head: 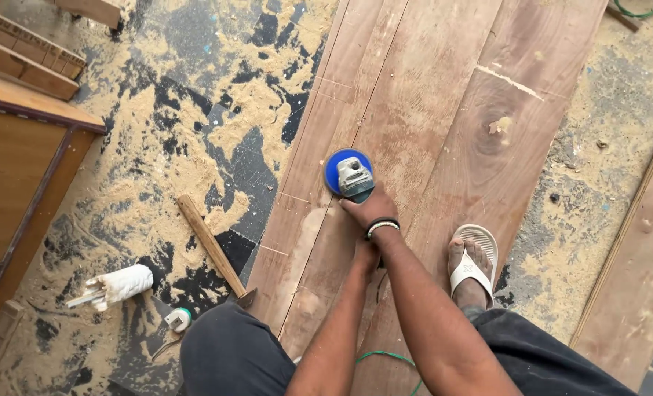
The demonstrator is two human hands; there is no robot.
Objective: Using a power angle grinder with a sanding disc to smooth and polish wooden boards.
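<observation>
Pressing a grinder [351,176] with a blue sanding disc flat onto the wide reddish plank [444,110], just beside the seam with the narrower board [308,183]. Gripping the tool's body from behind with the right hand [369,209], fingers closed around it, a wristband just behind. Reaching in under that wrist with the left hand [365,255], mostly hidden, so not showing whether closed on the handle. Steadying the plank with a sandalled foot [472,265] on it, right of the grinder. Judging from this: keeping the disc level, pressure light and even, travelling along the grain, and keeping the green cord [389,358] trailing behind, clear of the disc. Lying left of the plank on the sawdust: a hammer [213,246] and a white rolled bundle [121,284].
</observation>
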